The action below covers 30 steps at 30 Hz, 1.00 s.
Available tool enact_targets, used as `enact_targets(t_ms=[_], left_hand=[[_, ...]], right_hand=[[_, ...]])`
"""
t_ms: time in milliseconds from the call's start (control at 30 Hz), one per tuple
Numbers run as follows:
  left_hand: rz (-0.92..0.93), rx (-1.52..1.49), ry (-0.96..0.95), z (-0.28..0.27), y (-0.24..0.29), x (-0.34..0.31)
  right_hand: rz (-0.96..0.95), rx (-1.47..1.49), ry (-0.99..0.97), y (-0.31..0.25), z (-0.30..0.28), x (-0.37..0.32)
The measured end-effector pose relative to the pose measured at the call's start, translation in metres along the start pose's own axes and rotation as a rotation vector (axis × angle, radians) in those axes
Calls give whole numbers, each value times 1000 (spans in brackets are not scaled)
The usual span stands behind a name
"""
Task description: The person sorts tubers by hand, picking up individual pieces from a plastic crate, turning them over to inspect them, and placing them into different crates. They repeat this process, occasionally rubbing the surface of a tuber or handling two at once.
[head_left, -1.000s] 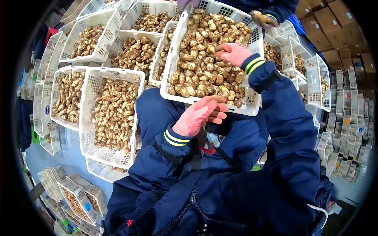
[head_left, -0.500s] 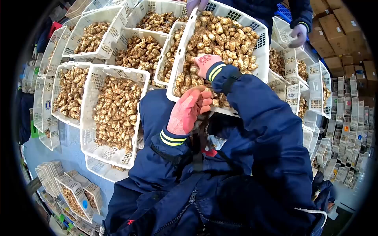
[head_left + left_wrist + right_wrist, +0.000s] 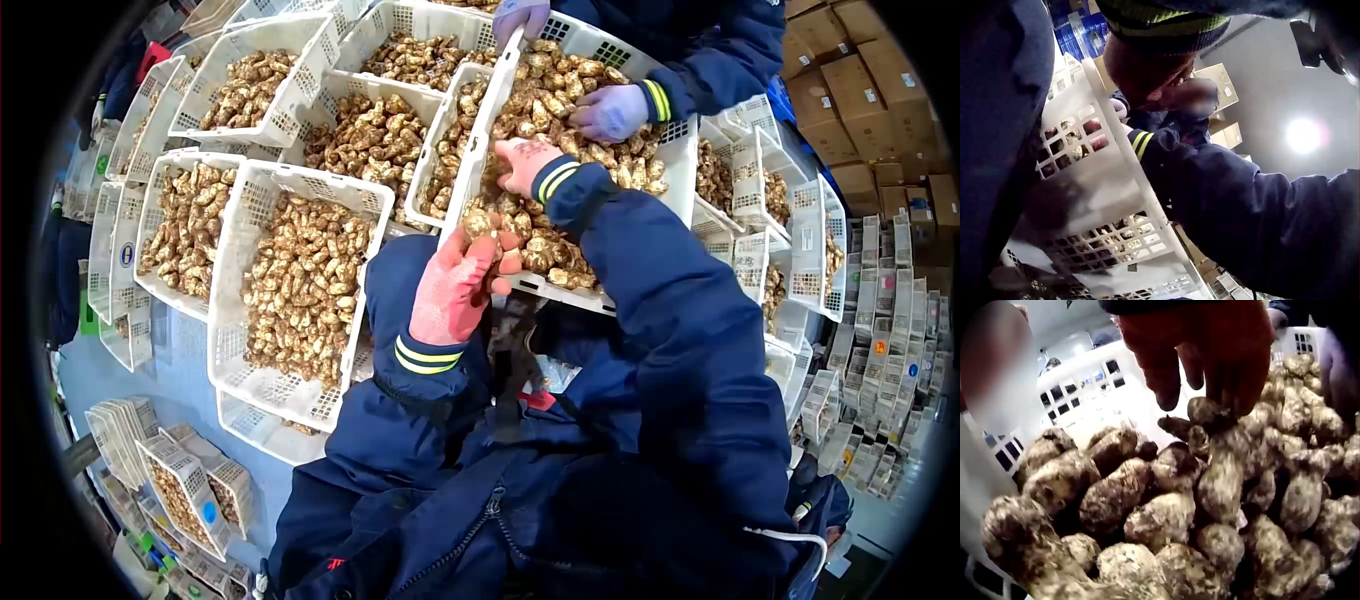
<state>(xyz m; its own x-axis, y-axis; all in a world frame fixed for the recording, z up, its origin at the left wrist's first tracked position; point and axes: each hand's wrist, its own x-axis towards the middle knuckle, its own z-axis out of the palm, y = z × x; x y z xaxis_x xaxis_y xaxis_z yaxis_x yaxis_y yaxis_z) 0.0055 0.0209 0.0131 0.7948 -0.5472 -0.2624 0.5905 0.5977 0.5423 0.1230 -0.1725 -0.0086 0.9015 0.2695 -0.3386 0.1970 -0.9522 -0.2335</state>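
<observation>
Left hand (image 3: 455, 285) grips the white lattice basket (image 3: 1107, 187); right hand (image 3: 525, 162) rests slack-fingered on knobbly brown lumps (image 3: 1166, 512)

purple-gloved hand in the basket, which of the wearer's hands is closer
Right. The right hand is in the basket near the purple-gloved hand; the left hand is at the near rim.

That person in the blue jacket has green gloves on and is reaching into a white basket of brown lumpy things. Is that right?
Not quite. The gloves are reddish pink, not green. The head view shows the left hand and right hand in reddish-pink gloves at the white basket of brown lumpy things, and the jacket sleeve is blue.
</observation>
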Motion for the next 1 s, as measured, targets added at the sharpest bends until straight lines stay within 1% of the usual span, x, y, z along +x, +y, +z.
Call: enact_targets(t_ms=[33, 67, 100, 133, 167, 200, 233, 267, 300, 333, 400, 433, 467, 533, 600, 633, 667, 733, 767, 800, 867, 933, 967, 1000], left_hand=[[-1, 49, 30, 0, 3, 0], [-2, 99, 59, -2, 6, 0], [12, -27, 11, -7, 8, 1], [46, -65, -9, -8, 5, 2], [43, -197, -58, -7, 6, 2], [41, -329, -111, -6, 8, 4], [31, -365, -66, -5, 7, 9], [-2, -474, -66, -6, 6, 11], [-21, -526, -71, -8, 3, 12], [-41, -576, -77, -11, 0, 13], [-46, -602, -75, -19, -5, 13], [-59, -620, -135, -26, -8, 14], [-69, -637, -195, -27, -7, 14], [-52, -512, -94, -20, -3, 10], [33, -429, -83, -13, -2, 8], [32, -430, -81, -12, -3, 8], [59, -388, -96, -12, -4, 9], [94, -346, -115, -11, -3, 8], [79, -341, -111, -11, -3, 7], [64, -336, -110, -11, -2, 7], [59, -337, -153, -6, -2, 8], [-63, -238, -88, -1, -8, 7], [-132, -243, -65, 4, -11, 6], [-174, -224, -70, 3, -17, 5]], right_hand=[[28, -185, -91, -7, -1, 1], [74, -244, -48, -14, -4, 5], [70, 3, 94, -10, -11, -2], [71, 248, 232, -10, -29, -17], [-6, 496, 212, -6, -37, -22], [-123, 531, 245, -15, -49, -38], [-105, 640, 108, -23, -59, -51], [-87, 751, -33, -31, -70, -62], [-70, 647, -86, -38, -83, -70], [5, 779, -98, -34, -82, -72], [14, 387, 62, 4, -44, -43], [119, 298, -52, 15, -31, -30], [221, 102, -37, 13, -22, -33], [209, -32, -140, 8, -1, -32], [237, -13, -82, 9, 17, -30], [230, 10, -47, 8, 16, -31], [244, 57, -65, 10, 10, -32], [188, 266, -18, 19, -8, -36], [201, 445, -3, 24, -14, -42], [193, 943, -48, 28, -19, -52], [89, 1180, 23, 23, -31, -75], [-17, 1028, 222, 5, -38, -104], [34, 1120, 245, -6, -38, -114], [61, 1074, 285, -16, -41, -131]])
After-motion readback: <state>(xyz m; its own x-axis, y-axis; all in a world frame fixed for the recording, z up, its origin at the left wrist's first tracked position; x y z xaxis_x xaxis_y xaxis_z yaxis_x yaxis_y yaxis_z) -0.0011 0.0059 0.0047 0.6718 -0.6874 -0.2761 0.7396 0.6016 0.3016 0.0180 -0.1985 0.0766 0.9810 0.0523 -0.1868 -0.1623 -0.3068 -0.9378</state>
